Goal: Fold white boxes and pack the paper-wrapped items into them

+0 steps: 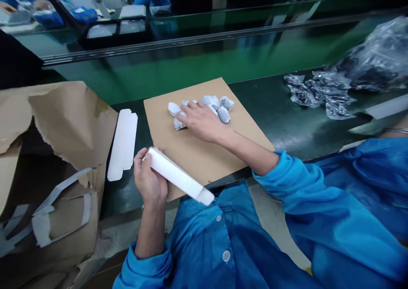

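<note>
A long, narrow white box (pixel 180 177) lies in my left hand (pixel 149 176), whose fingers and thumb wrap round its far end. The box slants down to the right, and an end flap sticks out near my body. My right hand (pixel 202 121) reaches over several small white wrapped packets (pixel 211 102) on a sheet of brown cardboard (pixel 197 157). Its fingertips are at the packets on the left of the group, with the fingers bent downward. Whether they grip one of these is hidden by the hand.
Left of the cardboard lies a flattened white box (pixel 123 144), beside a torn brown carton (pixel 70 119). Dark items in clear plastic bags (pixel 318 91) lie on the bench at right. A green wall (pixel 191 59) bounds the back. Another person's blue sleeve (pixel 376 161) is close on the right.
</note>
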A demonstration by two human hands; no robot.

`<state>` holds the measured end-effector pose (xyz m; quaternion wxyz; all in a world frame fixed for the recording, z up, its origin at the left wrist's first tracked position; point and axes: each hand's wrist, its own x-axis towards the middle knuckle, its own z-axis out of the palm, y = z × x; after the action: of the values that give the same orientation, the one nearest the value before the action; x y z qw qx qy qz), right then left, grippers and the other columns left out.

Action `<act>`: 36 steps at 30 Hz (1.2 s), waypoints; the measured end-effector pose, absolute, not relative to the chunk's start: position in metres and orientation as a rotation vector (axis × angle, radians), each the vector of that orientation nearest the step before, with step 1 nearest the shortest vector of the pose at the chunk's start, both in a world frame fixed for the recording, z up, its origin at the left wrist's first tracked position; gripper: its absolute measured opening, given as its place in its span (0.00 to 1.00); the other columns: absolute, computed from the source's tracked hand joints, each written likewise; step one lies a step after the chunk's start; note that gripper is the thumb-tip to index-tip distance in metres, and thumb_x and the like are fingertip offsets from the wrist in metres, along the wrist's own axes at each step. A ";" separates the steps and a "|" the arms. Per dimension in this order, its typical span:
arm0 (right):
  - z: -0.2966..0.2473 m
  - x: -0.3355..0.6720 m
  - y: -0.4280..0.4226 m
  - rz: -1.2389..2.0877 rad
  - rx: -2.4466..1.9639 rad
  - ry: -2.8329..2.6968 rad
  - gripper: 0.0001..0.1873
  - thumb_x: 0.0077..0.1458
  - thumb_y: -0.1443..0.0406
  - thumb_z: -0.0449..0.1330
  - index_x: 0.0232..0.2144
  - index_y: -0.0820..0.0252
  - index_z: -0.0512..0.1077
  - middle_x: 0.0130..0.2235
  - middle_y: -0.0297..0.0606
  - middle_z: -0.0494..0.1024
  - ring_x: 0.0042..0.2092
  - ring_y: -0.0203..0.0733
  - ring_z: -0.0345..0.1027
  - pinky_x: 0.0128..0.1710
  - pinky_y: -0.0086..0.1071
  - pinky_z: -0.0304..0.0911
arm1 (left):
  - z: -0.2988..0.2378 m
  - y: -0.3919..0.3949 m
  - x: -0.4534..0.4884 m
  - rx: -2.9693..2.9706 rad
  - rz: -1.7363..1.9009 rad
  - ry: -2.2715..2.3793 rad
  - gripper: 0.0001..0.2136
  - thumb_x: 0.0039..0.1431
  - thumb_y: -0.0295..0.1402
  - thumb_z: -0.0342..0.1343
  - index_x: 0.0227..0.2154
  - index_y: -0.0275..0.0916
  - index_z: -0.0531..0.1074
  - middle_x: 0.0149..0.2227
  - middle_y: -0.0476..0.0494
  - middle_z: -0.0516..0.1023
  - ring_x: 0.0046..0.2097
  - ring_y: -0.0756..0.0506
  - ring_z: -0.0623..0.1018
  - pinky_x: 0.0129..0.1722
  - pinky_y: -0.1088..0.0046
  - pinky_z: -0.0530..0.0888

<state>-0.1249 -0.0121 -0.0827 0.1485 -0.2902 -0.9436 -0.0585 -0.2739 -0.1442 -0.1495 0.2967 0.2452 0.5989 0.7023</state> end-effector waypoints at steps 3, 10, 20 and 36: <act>-0.089 -0.156 0.013 -0.305 -0.602 -2.957 0.18 0.64 0.76 0.45 0.39 0.67 0.75 0.43 0.51 0.78 0.51 0.53 0.64 0.50 0.46 0.60 | -0.153 -0.139 -0.285 0.734 1.912 1.701 0.16 0.62 0.36 0.49 0.52 0.40 0.63 0.54 0.36 0.72 0.57 0.41 0.75 0.61 0.55 0.69; -0.063 -0.090 -0.022 0.431 -0.731 -2.645 0.19 0.64 0.66 0.55 0.56 0.64 0.66 0.46 0.44 0.77 0.46 0.46 0.67 0.46 0.40 0.61 | -0.128 -0.179 -0.309 2.212 0.980 1.691 0.34 0.59 0.39 0.62 0.66 0.46 0.57 0.68 0.39 0.61 0.70 0.36 0.57 0.70 0.50 0.51; -0.120 0.002 -0.084 0.385 -1.245 -2.589 0.25 0.62 0.60 0.59 0.59 0.64 0.68 0.53 0.54 0.75 0.54 0.57 0.68 0.53 0.51 0.65 | -0.117 -0.153 -0.283 2.783 0.157 1.490 0.26 0.65 0.43 0.53 0.64 0.44 0.63 0.52 0.33 0.76 0.47 0.36 0.76 0.42 0.60 0.75; -0.133 -0.052 -0.134 0.670 -0.985 -2.358 0.18 0.63 0.71 0.56 0.54 0.63 0.69 0.56 0.50 0.74 0.57 0.48 0.69 0.56 0.44 0.68 | -0.128 -0.168 -0.282 2.763 0.519 1.218 0.10 0.63 0.27 0.55 0.38 0.49 0.80 0.56 0.39 0.72 0.57 0.36 0.70 0.47 0.57 0.64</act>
<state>-0.0522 -0.1344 -0.1333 0.2471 -0.3614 -0.8649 0.2455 -0.2824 -0.1677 -0.1277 0.0391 0.9011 0.3972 0.1693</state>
